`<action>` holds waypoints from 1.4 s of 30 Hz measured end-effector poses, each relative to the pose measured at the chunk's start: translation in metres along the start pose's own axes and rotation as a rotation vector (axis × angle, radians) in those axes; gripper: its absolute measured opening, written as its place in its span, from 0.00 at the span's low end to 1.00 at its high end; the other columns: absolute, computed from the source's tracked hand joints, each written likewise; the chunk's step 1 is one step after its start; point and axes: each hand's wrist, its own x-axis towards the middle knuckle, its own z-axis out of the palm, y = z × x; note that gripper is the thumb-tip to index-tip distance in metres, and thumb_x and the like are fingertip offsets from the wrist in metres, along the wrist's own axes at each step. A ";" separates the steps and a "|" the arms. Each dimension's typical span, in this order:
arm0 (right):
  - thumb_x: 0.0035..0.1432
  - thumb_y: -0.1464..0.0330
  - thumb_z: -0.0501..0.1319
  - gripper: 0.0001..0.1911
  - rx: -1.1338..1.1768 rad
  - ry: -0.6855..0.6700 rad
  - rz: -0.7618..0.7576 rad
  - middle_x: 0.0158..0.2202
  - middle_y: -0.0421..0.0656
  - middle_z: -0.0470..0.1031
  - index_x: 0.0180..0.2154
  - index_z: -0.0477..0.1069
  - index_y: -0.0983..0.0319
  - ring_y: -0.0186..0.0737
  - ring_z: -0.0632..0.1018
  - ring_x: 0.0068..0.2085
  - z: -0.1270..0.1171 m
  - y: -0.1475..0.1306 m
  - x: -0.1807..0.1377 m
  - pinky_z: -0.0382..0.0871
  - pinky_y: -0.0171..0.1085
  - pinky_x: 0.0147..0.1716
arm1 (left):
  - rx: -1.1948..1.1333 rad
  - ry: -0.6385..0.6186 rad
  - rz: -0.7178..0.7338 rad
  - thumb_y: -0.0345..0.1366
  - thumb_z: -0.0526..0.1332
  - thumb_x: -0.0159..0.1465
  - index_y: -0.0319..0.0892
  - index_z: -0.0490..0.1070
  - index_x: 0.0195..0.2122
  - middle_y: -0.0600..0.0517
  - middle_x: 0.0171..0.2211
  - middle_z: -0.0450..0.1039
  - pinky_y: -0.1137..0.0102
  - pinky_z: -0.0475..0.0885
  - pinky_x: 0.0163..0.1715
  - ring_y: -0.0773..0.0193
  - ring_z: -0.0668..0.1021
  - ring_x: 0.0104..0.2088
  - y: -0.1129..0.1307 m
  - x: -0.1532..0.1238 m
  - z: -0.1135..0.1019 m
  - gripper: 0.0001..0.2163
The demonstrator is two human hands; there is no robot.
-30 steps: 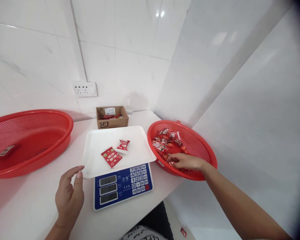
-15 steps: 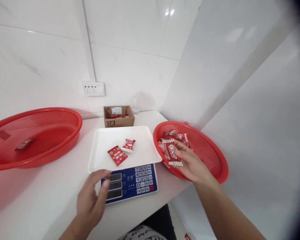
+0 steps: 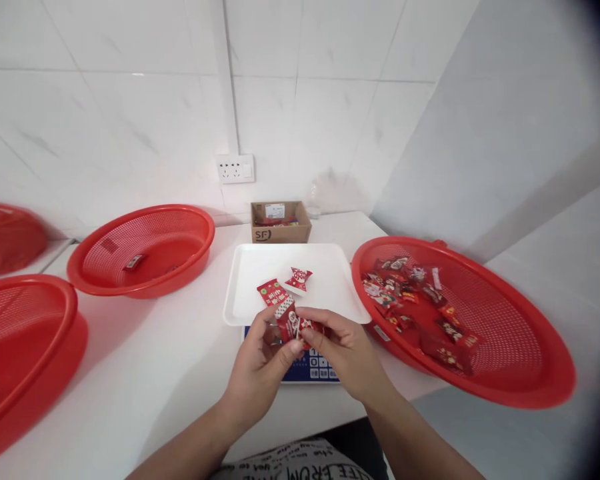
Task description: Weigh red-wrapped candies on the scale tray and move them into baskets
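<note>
While both hands meet over the scale's (image 3: 307, 366) front edge, left hand (image 3: 261, 365) and right hand (image 3: 343, 352) each pinch the red candy packet (image 3: 291, 325) between closed fingertips.

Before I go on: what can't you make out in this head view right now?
- Blue weighing scale: displays hidden behind left hand and right hand.
- Red candy packet held by both hands: print too small.
- Brown cardboard box: contents too small.
- Far-left red mesh basket: blurred, cut off by edge.
</note>
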 end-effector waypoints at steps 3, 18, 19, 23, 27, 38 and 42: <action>0.53 0.62 0.67 0.11 0.055 0.009 -0.009 0.38 0.41 0.80 0.40 0.79 0.54 0.40 0.78 0.39 -0.003 0.000 -0.002 0.73 0.42 0.42 | -0.063 -0.039 -0.045 0.40 0.64 0.62 0.45 0.69 0.46 0.49 0.43 0.75 0.71 0.74 0.34 0.61 0.77 0.40 0.006 0.002 0.000 0.13; 0.47 0.50 0.68 0.21 0.187 -0.194 0.138 0.19 0.34 0.63 0.26 0.70 0.62 0.28 0.60 0.21 -0.004 -0.006 -0.009 0.53 0.30 0.20 | -0.162 -0.228 -0.092 0.35 0.65 0.61 0.48 0.68 0.45 0.54 0.36 0.78 0.72 0.74 0.35 0.66 0.79 0.35 0.020 -0.010 -0.001 0.12; 0.49 0.50 0.67 0.21 0.154 -0.192 0.147 0.19 0.34 0.63 0.24 0.69 0.62 0.28 0.61 0.21 -0.004 -0.009 -0.009 0.54 0.31 0.20 | -0.155 -0.247 -0.090 0.36 0.65 0.62 0.48 0.68 0.45 0.53 0.37 0.78 0.71 0.74 0.36 0.65 0.79 0.36 0.020 -0.011 -0.002 0.11; 0.49 0.51 0.67 0.22 0.121 -0.200 0.187 0.17 0.33 0.63 0.22 0.66 0.62 0.27 0.60 0.19 -0.002 -0.013 -0.008 0.53 0.30 0.19 | -0.164 -0.241 -0.126 0.41 0.61 0.64 0.43 0.72 0.47 0.48 0.40 0.77 0.65 0.73 0.42 0.59 0.79 0.41 0.018 -0.011 -0.003 0.12; 0.48 0.51 0.68 0.20 0.203 -0.156 0.224 0.20 0.34 0.66 0.27 0.71 0.62 0.27 0.64 0.20 -0.003 -0.009 -0.007 0.57 0.29 0.20 | -0.189 -0.187 -0.174 0.41 0.62 0.63 0.42 0.74 0.43 0.48 0.39 0.78 0.65 0.74 0.42 0.58 0.79 0.41 0.019 -0.009 -0.001 0.11; 0.46 0.63 0.72 0.19 0.327 0.078 0.147 0.40 0.40 0.76 0.42 0.75 0.55 0.35 0.76 0.37 -0.020 -0.006 0.004 0.72 0.35 0.34 | -0.249 0.018 -0.152 0.40 0.64 0.61 0.45 0.72 0.45 0.50 0.42 0.78 0.67 0.76 0.42 0.60 0.80 0.41 0.024 -0.005 -0.003 0.12; 0.49 0.65 0.69 0.18 0.235 0.095 0.080 0.38 0.39 0.78 0.44 0.72 0.55 0.37 0.78 0.38 -0.022 -0.005 0.004 0.72 0.39 0.40 | -0.240 0.052 -0.164 0.40 0.64 0.62 0.45 0.72 0.45 0.50 0.43 0.78 0.68 0.76 0.43 0.60 0.80 0.41 0.023 -0.003 -0.003 0.11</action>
